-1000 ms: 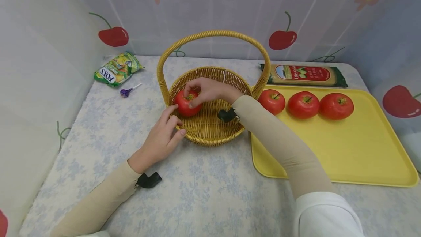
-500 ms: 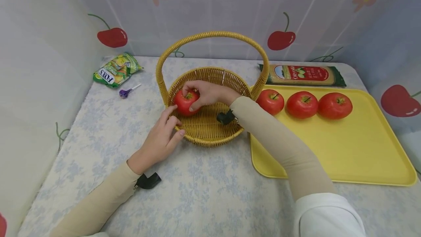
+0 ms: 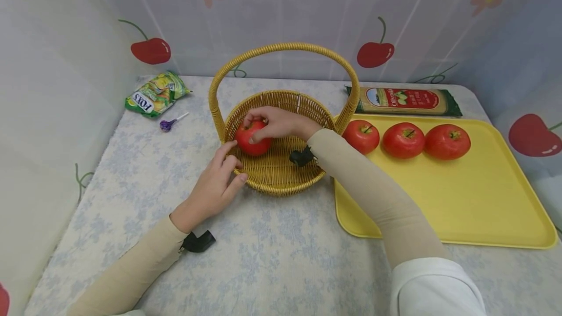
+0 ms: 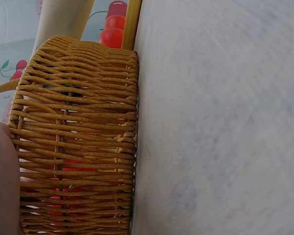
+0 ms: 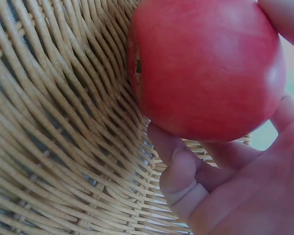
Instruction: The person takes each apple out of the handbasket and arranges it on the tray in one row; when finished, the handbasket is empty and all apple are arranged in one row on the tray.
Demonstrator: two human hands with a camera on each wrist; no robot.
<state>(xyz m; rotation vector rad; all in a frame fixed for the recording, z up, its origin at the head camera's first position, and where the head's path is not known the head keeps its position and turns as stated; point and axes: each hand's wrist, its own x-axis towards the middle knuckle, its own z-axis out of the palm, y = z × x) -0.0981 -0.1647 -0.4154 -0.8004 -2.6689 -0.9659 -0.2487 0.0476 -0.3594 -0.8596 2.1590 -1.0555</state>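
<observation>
A red apple lies in the left part of a yellow wicker basket with a tall arched handle. My right hand reaches in over the basket and grips this apple from above, thumb on its near side. In the right wrist view the apple sits close to the woven wall, with fingers beneath and beside it. My left hand holds the basket's left front rim, fingertips over the edge. The left wrist view shows the basket's outer wall, with red showing through the weave and part of the hand at the rim.
Right of the basket is a yellow tray with three red apples along its back. Behind it lies a pasta packet. At the back left are a green candy bag and a purple lollipop.
The apple in the basket has turned in my right hand and shifted slightly right, so its stem end no longer shows in the head view. My left hand has stayed at the rim.
</observation>
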